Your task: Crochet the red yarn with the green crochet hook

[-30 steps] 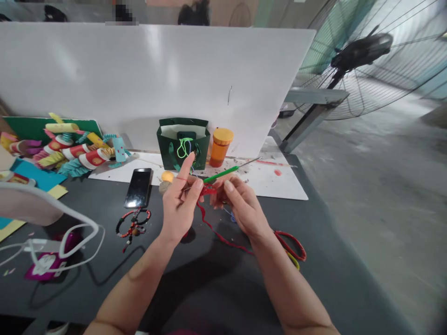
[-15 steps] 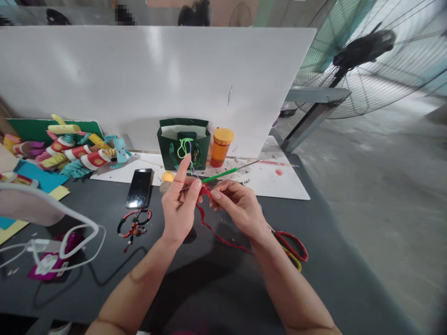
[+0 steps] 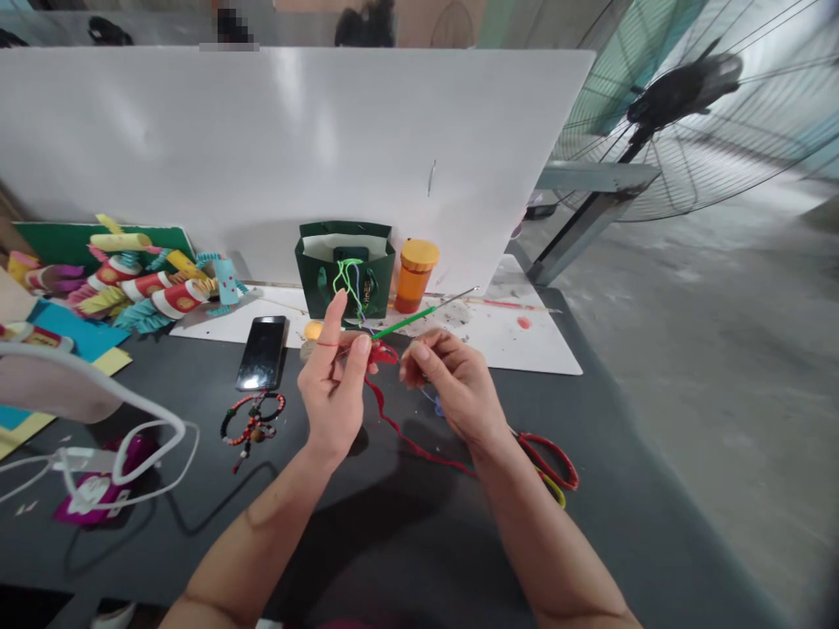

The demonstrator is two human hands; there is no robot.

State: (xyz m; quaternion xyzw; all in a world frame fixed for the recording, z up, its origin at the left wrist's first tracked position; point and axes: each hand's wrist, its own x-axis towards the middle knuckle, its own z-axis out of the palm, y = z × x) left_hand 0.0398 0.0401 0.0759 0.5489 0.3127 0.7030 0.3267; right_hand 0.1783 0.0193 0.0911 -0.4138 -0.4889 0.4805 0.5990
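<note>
Two hands work above the dark table: the left hand pinches red yarn and a green crochet hook between thumb and fingers, forefinger raised. The right hand curls just beside, its grip unclear. Scissors lie nearby.

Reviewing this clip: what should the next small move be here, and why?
Probably the right hand should pinch the red yarn where it bunches: its fingertips sit just beside that bunch, not on it, while the left hand holds the yarn up next to the green-handled hook.
</note>
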